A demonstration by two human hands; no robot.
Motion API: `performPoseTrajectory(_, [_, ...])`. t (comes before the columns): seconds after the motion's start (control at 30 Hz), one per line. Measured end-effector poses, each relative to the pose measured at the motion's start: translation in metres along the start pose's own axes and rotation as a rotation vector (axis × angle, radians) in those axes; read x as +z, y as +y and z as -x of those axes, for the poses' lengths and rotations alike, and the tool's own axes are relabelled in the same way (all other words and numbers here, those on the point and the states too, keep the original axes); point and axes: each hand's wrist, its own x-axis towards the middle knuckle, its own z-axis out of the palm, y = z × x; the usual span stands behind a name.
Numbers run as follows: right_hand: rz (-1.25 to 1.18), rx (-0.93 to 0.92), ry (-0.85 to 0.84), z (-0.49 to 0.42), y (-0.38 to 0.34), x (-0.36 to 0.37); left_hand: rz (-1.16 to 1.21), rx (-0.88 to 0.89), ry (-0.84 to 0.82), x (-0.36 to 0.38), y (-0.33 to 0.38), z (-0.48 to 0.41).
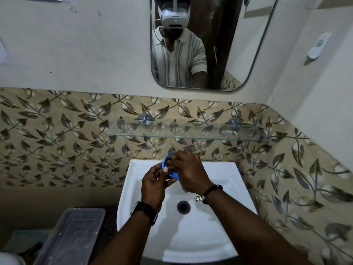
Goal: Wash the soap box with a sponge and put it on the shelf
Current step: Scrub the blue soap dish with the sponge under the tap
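A blue soap box is held over the back of the white sink; only its rim shows between my hands. My left hand grips the box from the left, thumb on its edge. My right hand presses into the box from the right, fingers closed on something dark, seemingly the sponge, which is almost wholly hidden. A glass shelf is fixed to the tiled wall just above the sink.
The sink drain lies below my hands. A clear plastic container stands left of the sink. A mirror hangs above the shelf. A white holder is mounted on the right wall.
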Motion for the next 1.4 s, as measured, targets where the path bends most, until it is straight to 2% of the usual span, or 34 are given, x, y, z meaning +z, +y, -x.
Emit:
performPoseTrajectory(0.1, [0.053, -0.119, -0.068, 0.002, 0.009, -0.001, 0.031, 0.022, 0.075, -0.006, 0.008, -0.007])
performPoseTrajectory(0.17, [0.099, -0.13, -0.11, 0.003, 0.017, -0.004, 0.036, 0.032, 0.082, -0.01, 0.009, -0.008])
performPoseTrajectory(0.37, [-0.011, -0.145, 0.046, 0.0, -0.001, 0.002, -0.001, 0.013, -0.007, -0.004, -0.001, -0.001])
performPoseTrajectory(0.5, [0.154, -0.166, 0.114, 0.003, 0.021, -0.003, 0.01, 0.053, 0.059, -0.009, 0.008, -0.009])
performPoseTrajectory(0.67, [0.157, -0.127, 0.086, 0.005, 0.025, -0.002, 0.015, 0.047, 0.125, -0.003, 0.008, -0.012])
performPoseTrajectory(0.8, [-0.032, -0.044, 0.116, 0.01, 0.014, 0.003, 0.032, 0.02, 0.136, -0.001, 0.006, -0.013])
performPoseTrajectory(0.9, [-0.177, 0.011, 0.022, 0.01, 0.006, 0.003, 0.019, -0.004, 0.121, -0.003, 0.007, -0.014])
performPoseTrajectory(0.97, [-0.061, -0.035, 0.006, 0.013, 0.01, -0.002, -0.002, -0.015, 0.091, -0.004, 0.009, -0.014])
performPoseTrajectory(1.07, [0.314, -0.198, 0.072, 0.014, 0.03, -0.009, -0.047, 0.0, 0.034, -0.002, 0.018, -0.016])
performPoseTrajectory(1.17, [0.346, -0.245, 0.041, 0.011, 0.038, -0.012, -0.051, 0.012, 0.046, 0.001, 0.025, -0.019])
performPoseTrajectory(1.27, [0.159, -0.11, -0.047, 0.008, 0.028, -0.006, -0.028, -0.001, 0.084, 0.001, 0.024, -0.019])
performPoseTrajectory(1.4, [-0.165, 0.187, -0.192, 0.008, 0.015, 0.0, 0.002, -0.059, 0.096, -0.001, 0.017, -0.016])
